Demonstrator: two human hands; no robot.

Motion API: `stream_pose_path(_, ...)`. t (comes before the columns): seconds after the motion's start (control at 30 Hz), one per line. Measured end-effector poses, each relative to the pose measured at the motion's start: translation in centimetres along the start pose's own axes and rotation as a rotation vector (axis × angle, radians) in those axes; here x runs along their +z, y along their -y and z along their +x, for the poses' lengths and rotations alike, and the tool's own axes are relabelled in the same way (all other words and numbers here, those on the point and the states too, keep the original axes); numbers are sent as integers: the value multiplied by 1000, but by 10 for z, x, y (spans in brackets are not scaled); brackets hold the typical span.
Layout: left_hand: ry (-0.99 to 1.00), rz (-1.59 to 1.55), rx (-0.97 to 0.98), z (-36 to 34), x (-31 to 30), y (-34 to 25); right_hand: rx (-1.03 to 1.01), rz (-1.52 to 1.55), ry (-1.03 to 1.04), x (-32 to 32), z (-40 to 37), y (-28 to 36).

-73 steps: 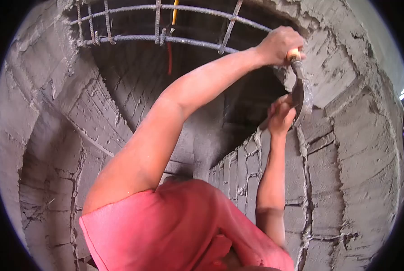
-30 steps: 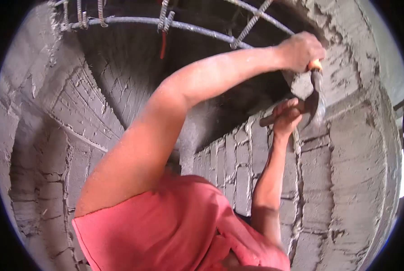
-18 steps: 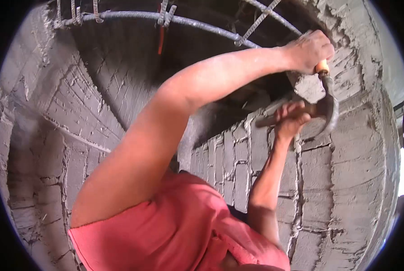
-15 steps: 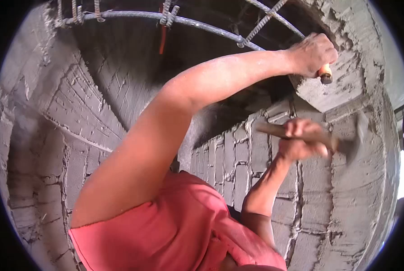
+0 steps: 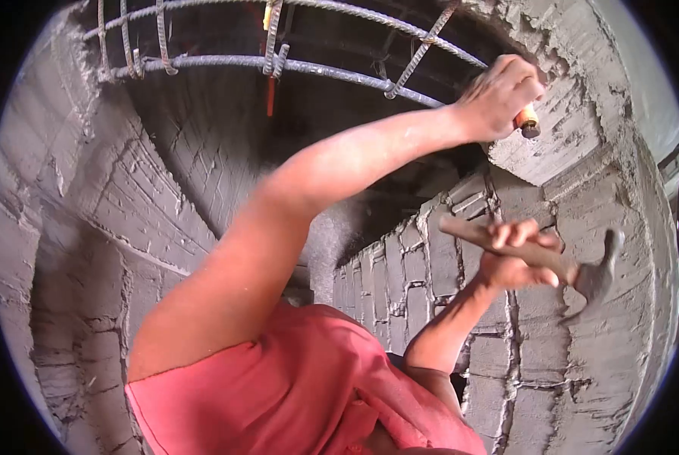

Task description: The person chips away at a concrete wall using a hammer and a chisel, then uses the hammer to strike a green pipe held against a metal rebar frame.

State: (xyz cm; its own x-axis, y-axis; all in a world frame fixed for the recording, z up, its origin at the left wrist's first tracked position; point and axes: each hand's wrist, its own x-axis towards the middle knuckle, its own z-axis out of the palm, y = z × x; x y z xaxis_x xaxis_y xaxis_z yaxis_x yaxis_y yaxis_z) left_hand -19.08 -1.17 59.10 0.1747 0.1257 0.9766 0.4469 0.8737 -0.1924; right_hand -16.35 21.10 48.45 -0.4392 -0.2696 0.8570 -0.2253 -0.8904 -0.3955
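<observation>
The brick wall (image 5: 609, 341) fills the right side of the scene; beside its upper part is a pale block (image 5: 556, 155) with a rough face, and the rebar (image 5: 320, 70) crosses the far side. The hammer (image 5: 510, 244) lies in the right hand (image 5: 515, 265), below the block and apart from it; the grip appears loose, with the handle across the palm. The left hand (image 5: 499, 98) is closed on the chisel-like tool (image 5: 527, 115) near the block; its working tip is hidden, so contact cannot be confirmed.

For a sound blow, the right hand should firm its grip and bring the hammer's striking face squarely onto the tool's exposed end. The left hand should hold the tool steady, knuckles clear of the strike path. A glancing blow could land on the fingers. The forearm should clear the rebar.

Differences from the frame 0.6 s earlier:
- View: the rebar sits lower in the picture.
- Hammer: its head was beside the tool's end; it is now well apart, lower and to the right.
- Left hand: its grip on the tool is unchanged.
</observation>
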Motion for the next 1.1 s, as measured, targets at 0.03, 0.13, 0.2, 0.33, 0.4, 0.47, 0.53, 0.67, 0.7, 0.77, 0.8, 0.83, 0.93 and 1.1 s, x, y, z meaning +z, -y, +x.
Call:
stream_pose_path(0.03, -54, -32, -87, -12, -2, -13, -24, -43, -165, -2, -11, 11)
stream_pose_path(0.13, 137, -492, -745, -55, -24, -57, -18, -176, -532, -24, -45, 31)
stream_pose_path(0.2, 22, -1114, -1295, -73, 1, -48, 6, -32, -656, -28, -52, 31)
stream_pose_path(0.33, -2, -1270, -1471, -61, 20, -37, 14, 230, -715, -49, -38, -2)
stream_pose_path(0.4, 55, -1269, -1452, -57, 14, -29, 122, 417, -613, -27, -21, -20)
stream_pose_path(0.47, 150, -1297, -1462, -54, 10, -23, 355, 333, -543, 24, 1, -27)
stream_pose_path(0.53, 157, -1355, -1444, -46, 7, -28, 564, 363, -325, 48, 14, -31)
stream_pose_path(0.67, -16, -1518, -1426, -28, 21, -24, 417, 314, -431, 19, 1, -5)
stream_pose_path(0.7, 30, -1489, -1469, -25, 17, -24, 298, 236, -483, 17, 0, -3)
stream_pose_path(0.77, 71, -1444, -1563, -16, 14, -27, 131, 262, -686, 12, 5, -8)
stream_pose_path(0.8, 66, -1442, -1552, -12, 16, -24, 94, 281, -747, 13, 10, -12)
stream_pose_path(0.83, 38, -1409, -1545, -10, 18, -21, 263, 182, -659, 27, 14, -15)
stream_pose_path(0.93, 56, -1477, -1550, -12, 22, -19, 577, 127, -470, 71, 15, -18)
stream_pose_path(1.1, -13, -1575, -1534, -1, 39, -20, 325, 91, -561, 27, 7, 0)
